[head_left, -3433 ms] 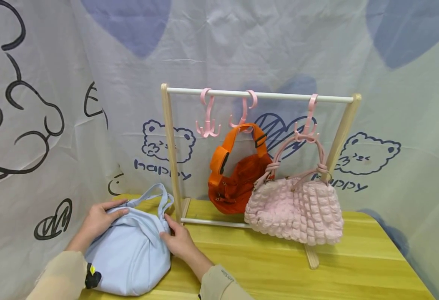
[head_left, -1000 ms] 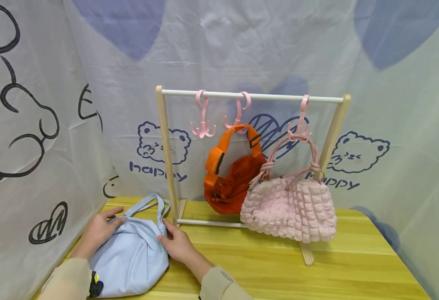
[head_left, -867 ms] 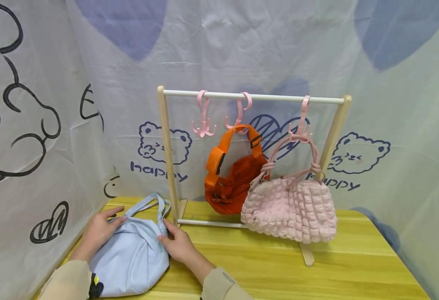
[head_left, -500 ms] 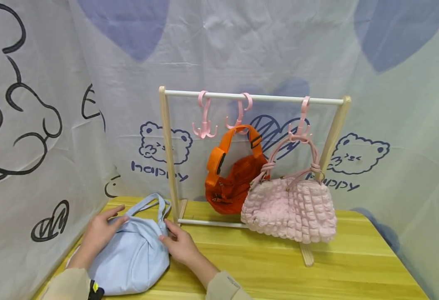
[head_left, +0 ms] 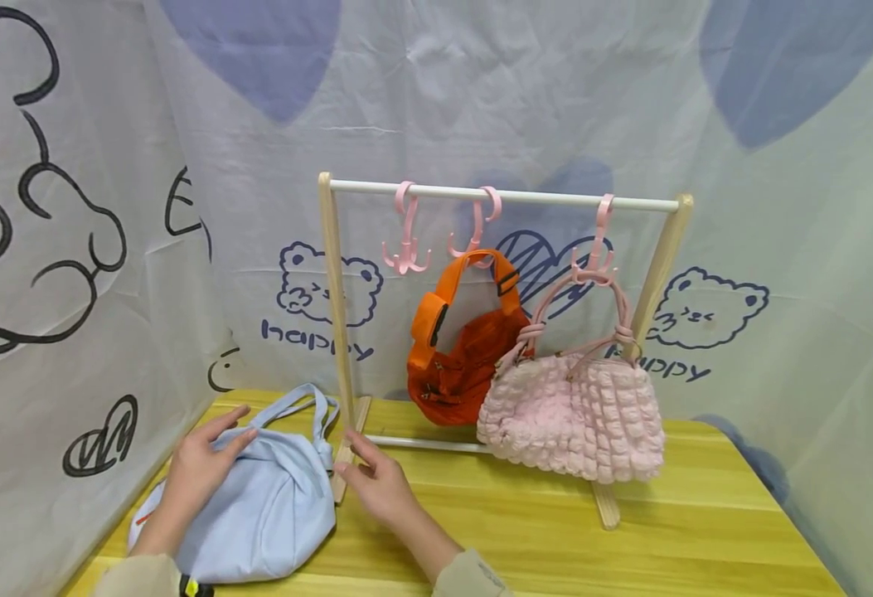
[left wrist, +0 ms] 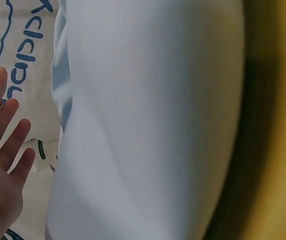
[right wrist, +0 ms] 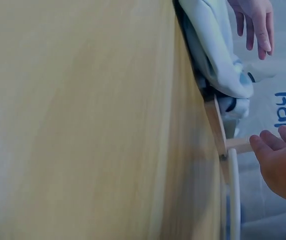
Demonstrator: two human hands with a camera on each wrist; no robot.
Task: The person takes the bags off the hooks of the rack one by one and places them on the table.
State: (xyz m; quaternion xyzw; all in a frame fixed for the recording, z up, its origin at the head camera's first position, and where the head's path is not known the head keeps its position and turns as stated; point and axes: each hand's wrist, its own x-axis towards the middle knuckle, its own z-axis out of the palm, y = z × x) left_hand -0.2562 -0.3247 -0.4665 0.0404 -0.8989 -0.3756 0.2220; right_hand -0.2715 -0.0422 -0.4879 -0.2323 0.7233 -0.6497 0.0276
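A light blue cloth handbag lies on the table at the left, its strap loop standing up at the back. Over the bag's left side is my left hand, fingers spread and relaxed, gripping nothing; the left wrist view shows the same hand beside the bag's pale side. My right hand is just right of the bag, apart from it, near the rack's left foot. Its fingers are loosely extended around nothing, as the right wrist view also shows of this hand.
A rack with a white bar stands on the wooden table. From it hang pink hooks, the leftmost hook bearing nothing. An orange waist bag and a pink puffy handbag hang on the others. Printed cloth walls surround the table.
My right hand has let go of the blue bag's right edge and moved a little to the right. My left hand has eased off the bag's top. The bag has sunk slightly onto the table.
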